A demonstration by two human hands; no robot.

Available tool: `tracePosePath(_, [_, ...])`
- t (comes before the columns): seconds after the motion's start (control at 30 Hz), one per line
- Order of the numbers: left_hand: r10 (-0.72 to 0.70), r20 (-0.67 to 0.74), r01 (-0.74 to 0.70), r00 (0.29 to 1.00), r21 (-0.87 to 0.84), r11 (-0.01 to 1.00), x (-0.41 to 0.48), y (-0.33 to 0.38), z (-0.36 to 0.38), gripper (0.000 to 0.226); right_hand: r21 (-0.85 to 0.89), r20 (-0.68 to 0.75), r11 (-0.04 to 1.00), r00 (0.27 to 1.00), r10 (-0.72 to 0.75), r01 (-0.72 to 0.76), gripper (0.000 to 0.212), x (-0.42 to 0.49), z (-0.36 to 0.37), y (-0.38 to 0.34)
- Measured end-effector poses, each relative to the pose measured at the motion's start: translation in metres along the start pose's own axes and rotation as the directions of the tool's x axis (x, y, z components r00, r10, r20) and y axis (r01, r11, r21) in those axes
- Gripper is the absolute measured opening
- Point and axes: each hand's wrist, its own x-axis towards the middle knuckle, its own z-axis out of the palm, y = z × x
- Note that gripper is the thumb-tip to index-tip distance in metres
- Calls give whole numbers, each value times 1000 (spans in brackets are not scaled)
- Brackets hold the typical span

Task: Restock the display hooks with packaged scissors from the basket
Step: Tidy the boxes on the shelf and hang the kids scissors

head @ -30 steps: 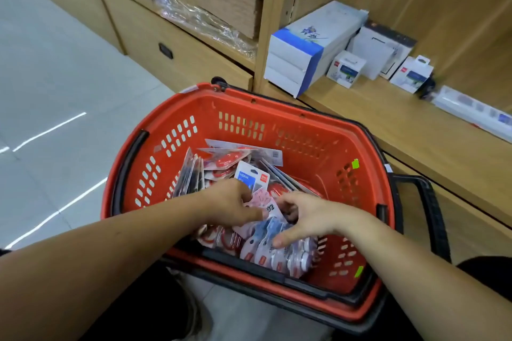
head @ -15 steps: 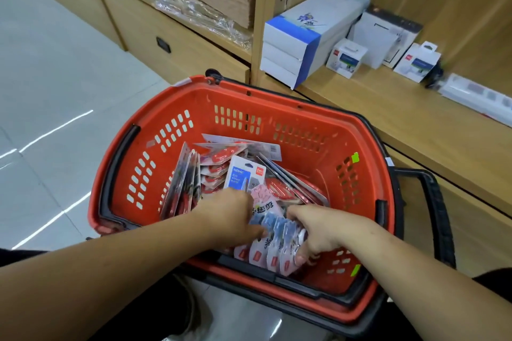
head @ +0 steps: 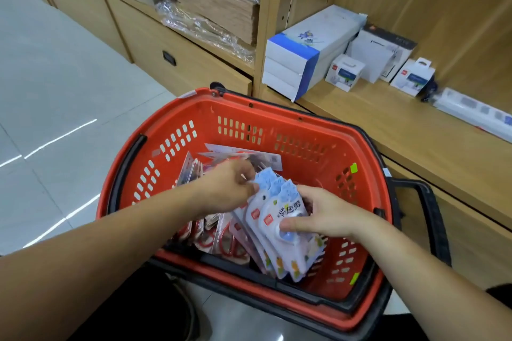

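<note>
The red shopping basket (head: pixel 304 130) sits low in front of the person, just beside a wooden shelf (head: pixel 415 130). Inside the basket, toward its near right corner, the right hand (head: pixel 324 213) grasps a fanned bundle of blue-and-white scissors packs (head: pixel 279 230), thumb pressed on the front card and fingers wrapped behind. The left hand (head: pixel 230 188) pinches the top edge of that same bundle, at the basket's middle. Under the left forearm, against the basket's near wall, lie red-handled scissors packs (head: pixel 221 238); more packs (head: pixel 191 169) stand on edge toward the basket's left wall, though their print is too blurred to read. Beyond the basket's far rim, a stack of blue-and-white boxes (head: pixel 304 58) rests on the shelf.
</note>
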Motion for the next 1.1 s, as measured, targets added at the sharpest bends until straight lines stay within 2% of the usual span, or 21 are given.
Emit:
tracePosePath(0.1, [46,-160,-75,986,-180,981,-1,12,-22,15,275,-126,958,991,-45,79,63,0,3,-13])
tracePosePath(0.17, [51,-243,-128,969,-311,942,-3,19,-29,16,348,-166,930,984,-68,123,66,2,2,-21])
tracePosePath(0.3, [68,-314,-232,947,-522,821,-9,35,-32,23,476,-225,854,968,-111,209,64,3,2,-40])
tracePosePath(0.43, [27,-239,-204,971,-757,621,-7,43,-30,23,519,-357,803,928,-109,294,63,5,10,-49])
tracePosePath(0.53, [-11,-144,-119,990,-855,504,-2,39,-24,27,567,-433,743,896,-98,355,54,2,7,-56])
tracePosePath(0.67, [-23,2,15,1000,-809,588,-3,33,-7,31,630,-479,671,876,-60,390,46,-8,-4,-65])
tracePosePath(0.73, [8,20,10,1000,-773,634,-6,36,-2,32,646,-490,662,872,-23,380,43,-11,-8,-66])
tracePosePath(0.9, [35,-129,-119,991,-724,679,-9,56,4,27,675,-532,661,837,128,328,42,-14,-8,-74])
tracePosePath(1.03, [2,-298,-205,955,-654,729,-10,79,5,24,698,-534,643,828,171,317,64,-17,-14,-86])
tracePosePath(1.1, [5,-345,-243,939,-650,720,-9,90,2,24,722,-532,605,829,173,337,62,-23,-20,-94])
